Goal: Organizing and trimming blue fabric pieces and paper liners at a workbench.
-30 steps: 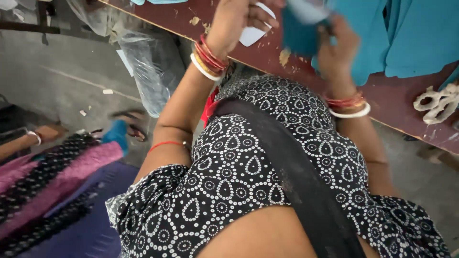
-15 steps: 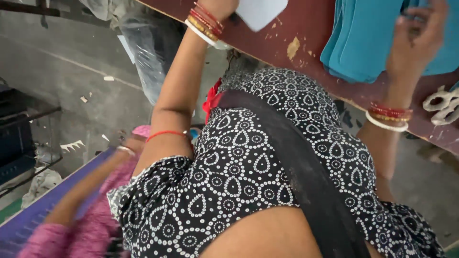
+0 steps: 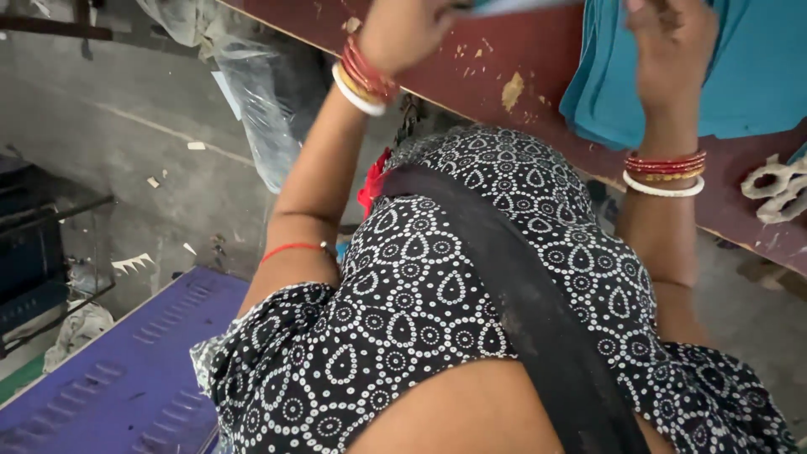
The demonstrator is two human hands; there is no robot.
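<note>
Clearly both hands are working at the top of the frame, over a dark red, chipped wooden surface [image 3: 538, 59] that is running diagonally from upper left to right. The right hand [image 3: 672, 42], at upper right, is pressing down on a stack of teal blue cloth pieces [image 3: 748, 76] lying flat on that surface; its fingers [image 3: 651, 13] are curling together against the cloth, though whether they are pinching a layer I cannot tell, since the tips are running out of the frame. The left hand [image 3: 403, 29], at upper centre, is closing around the edge of a thin, pale sheet [image 3: 521, 7], barely showing at the top border; its fingers are hidden, so their hold cannot be told either. To do this well, I would judge that the right hand should be keeping the stack flat and square while the left is lifting only one sheet, slowly, so that nothing is dragging along. A pair of whitish metal scissors [image 3: 777, 189] is lying at the right edge, near the cloth yet apart from it. Crumpled clear plastic sheeting [image 3: 252, 92] is hanging at upper left, and a purple ribbed metal panel [image 3: 126, 370] is filling the lower left.
</note>
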